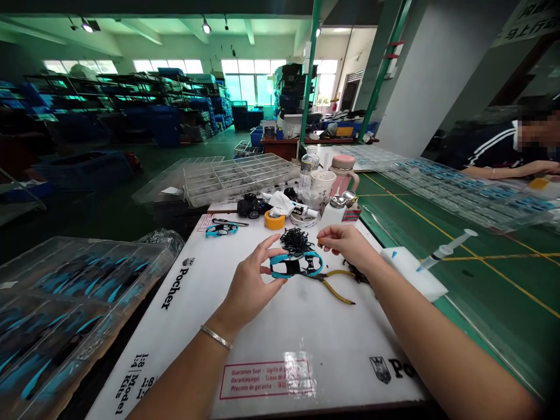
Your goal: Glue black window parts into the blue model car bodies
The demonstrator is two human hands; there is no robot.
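A blue and black oval frame part is held by its left end between the thumb and fingers of my left hand, above the white printed board. Just to the right and slightly higher, my right hand has its thumb and index finger pinched together; whatever is between the fingertips is too small to name. Behind the frame lies a pile of small black parts. Pliers with yellow handles rest below my right hand. A similar blue part sits near the board's back left.
Clear trays of blue parts stand at the left. Farther back are a yellow tape roll, bottles, and a pink mug. A syringe stands at a white foam block on the right. Another person sits far right.
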